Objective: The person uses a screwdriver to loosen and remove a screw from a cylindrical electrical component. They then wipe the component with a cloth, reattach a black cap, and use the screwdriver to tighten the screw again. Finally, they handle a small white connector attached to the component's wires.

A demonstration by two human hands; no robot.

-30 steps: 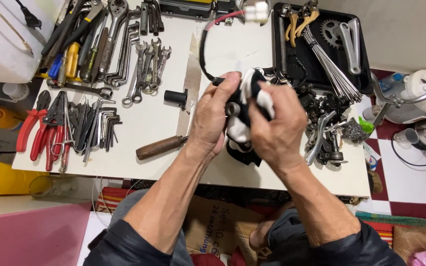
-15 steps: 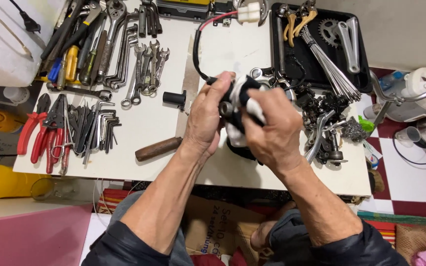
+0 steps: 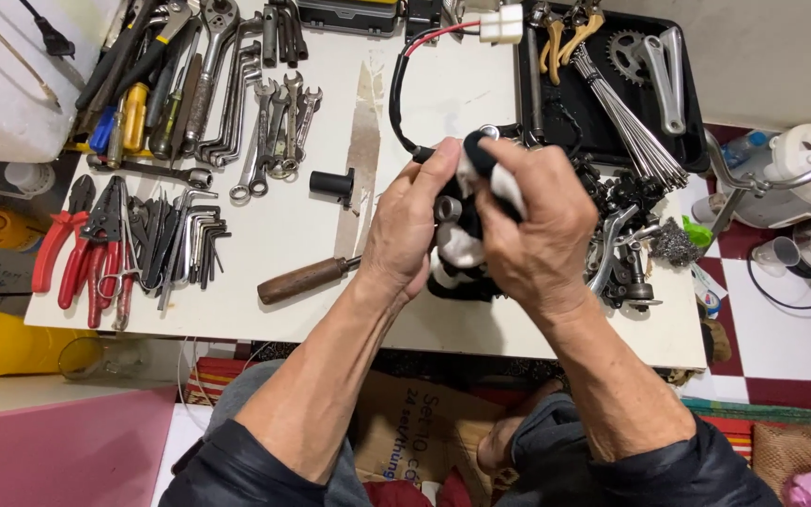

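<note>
Black part: a small dark metal component [image 3: 462, 235] wrapped in a white rag [image 3: 509, 188], held above the middle of the bench [image 3: 283, 310], at about 3 o'clock from the wooden-handled tool [image 3: 304, 279].
Left hand: the left hand [image 3: 405, 225] cupped the part from the 9 o'clock side, its fingers [image 3: 438, 164] closed around it and clamped on it.
Right hand: the right hand [image 3: 537, 235] pressed the rag over the part from 3 o'clock, fingers curled together on the cloth.
Cable: a black cable [image 3: 396, 103] with a red lead ran from the part toward 12 o'clock and ended at a white connector [image 3: 502, 23].
Surroundings: spanners [image 3: 274, 131] lay at 10 o'clock, red pliers [image 3: 68, 253] and hex keys [image 3: 185, 244] at 9 o'clock, a black tray [image 3: 696, 150] with spokes at 1 o'clock.
Doing it well: wiping would likely go best with the left hand steady, the rag turned to a clean patch, and the cable kept slack so the connector was not tugged.
</note>
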